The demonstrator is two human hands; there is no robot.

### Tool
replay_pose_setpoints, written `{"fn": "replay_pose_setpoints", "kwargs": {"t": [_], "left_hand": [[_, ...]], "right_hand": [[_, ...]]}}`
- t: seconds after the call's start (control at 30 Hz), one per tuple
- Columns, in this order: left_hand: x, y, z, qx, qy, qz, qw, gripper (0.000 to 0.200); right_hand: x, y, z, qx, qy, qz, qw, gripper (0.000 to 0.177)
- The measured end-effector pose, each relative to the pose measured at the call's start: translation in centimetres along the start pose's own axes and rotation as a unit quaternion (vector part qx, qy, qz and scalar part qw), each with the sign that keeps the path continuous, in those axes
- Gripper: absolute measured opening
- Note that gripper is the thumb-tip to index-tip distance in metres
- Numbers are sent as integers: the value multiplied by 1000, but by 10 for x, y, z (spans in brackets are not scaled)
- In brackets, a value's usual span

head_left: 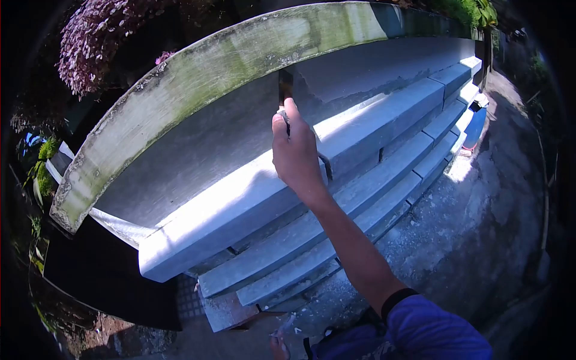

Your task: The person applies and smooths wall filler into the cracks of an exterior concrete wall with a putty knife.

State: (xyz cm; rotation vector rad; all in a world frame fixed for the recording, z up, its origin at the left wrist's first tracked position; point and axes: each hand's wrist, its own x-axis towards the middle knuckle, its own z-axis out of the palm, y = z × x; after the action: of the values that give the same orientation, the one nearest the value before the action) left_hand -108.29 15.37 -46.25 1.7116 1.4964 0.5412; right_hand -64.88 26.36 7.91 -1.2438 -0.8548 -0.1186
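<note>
My right hand [294, 150] is closed around the handle of a flat, dark-bladed scraper [285, 87]. The blade points up and meets the grey wall [234, 129] just under the mossy curved ledge [240, 63]. Near the blade, a smoother, lighter coat [360, 69] with a ragged lower edge covers the wall to the right. Below my hand run stepped grey slabs [240, 204]. A thin dark curved piece shows beside my wrist; what it belongs to is unclear. My left hand does not show.
Pink-leaved foliage [99, 39] hangs at the upper left. A blue container [475, 127] stands at the right end of the steps. Pale debris lies scattered on the ground [444, 246]. A black panel [108, 273] is at the lower left. Someone's bare foot, blurred, may show at the bottom edge.
</note>
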Motion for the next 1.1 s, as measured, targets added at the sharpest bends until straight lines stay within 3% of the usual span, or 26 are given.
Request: {"fn": "replay_pose_setpoints", "kwargs": {"t": [0.07,0.17,0.3,0.33,0.37,0.57,0.7,0.8,0.93,1.1], "left_hand": [[9,-4,-12,-2,-5,9,1000,44],[16,-11,-27,-6,-16,18,1000,43],[24,-15,-37,-13,-30,26,999,43],[27,-15,-39,-14,-32,29,999,43],[29,-17,-40,-17,-35,30,999,42],[39,-10,-42,-25,-52,40,998,42],[49,-4,-41,-31,-63,49,996,41],[53,-4,-38,-31,-75,59,995,41],[57,-5,-36,-31,-87,69,993,41],[62,-3,-28,-44,-91,79,992,40]], "right_hand": [[-7,5,17,3,54,-58,997,22],[17,-6,8,-7,29,65,997,21],[0,-15,27,15,34,55,998,22],[8,-6,27,-43,61,0,997,23],[26,2,17,33,42,62,997,22],[16,-11,27,59,16,109,992,20],[27,-32,25,154,36,164,974,21],[10,-38,34,137,-5,145,980,22],[40,-29,27,176,46,195,964,22],[33,-31,25,208,15,188,960,26]]}}
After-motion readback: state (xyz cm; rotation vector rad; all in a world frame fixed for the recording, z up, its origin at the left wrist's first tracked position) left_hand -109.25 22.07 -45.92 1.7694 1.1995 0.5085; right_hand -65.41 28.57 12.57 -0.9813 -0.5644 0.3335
